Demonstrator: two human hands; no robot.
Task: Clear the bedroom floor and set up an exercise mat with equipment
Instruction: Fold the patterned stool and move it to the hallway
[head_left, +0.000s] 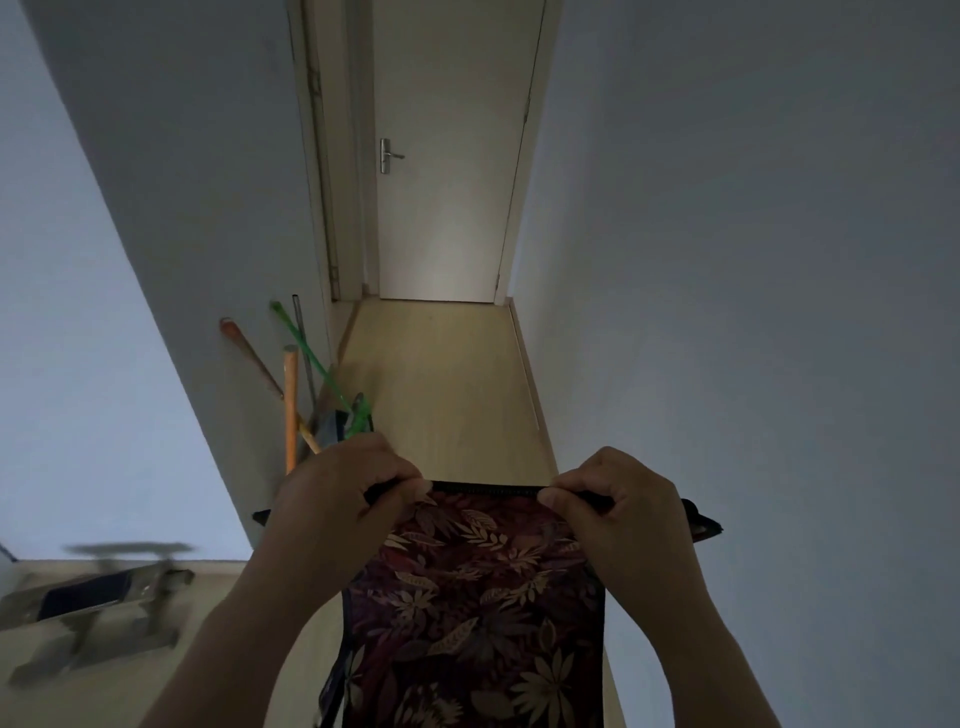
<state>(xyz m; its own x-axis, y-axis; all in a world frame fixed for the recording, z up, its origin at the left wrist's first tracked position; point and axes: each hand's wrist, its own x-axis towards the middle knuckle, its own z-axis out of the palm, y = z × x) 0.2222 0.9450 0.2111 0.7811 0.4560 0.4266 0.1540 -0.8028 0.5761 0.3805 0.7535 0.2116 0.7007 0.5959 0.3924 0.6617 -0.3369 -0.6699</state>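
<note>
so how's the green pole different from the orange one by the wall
The green pole is thin and see-through; the orange pole is thicker and opaque. The green pole slants across the view; the orange pole looks nearly upright. Both stand in the same cluster by the left wall.

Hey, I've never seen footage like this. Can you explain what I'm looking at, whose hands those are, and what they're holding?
There is no machine here. This is one picture from a wide-angle camera worn on a person's head, looking forward and down. The left hand and right hand are that person's own. Each has a pinching grip on the black top edge of a leaf-patterned cloth, which hangs down between them. Beyond is a pale wooden floor leading to a closed door. Several long handles lean against the left wall. I cannot identify the blurred metal thing at lower left.
</note>
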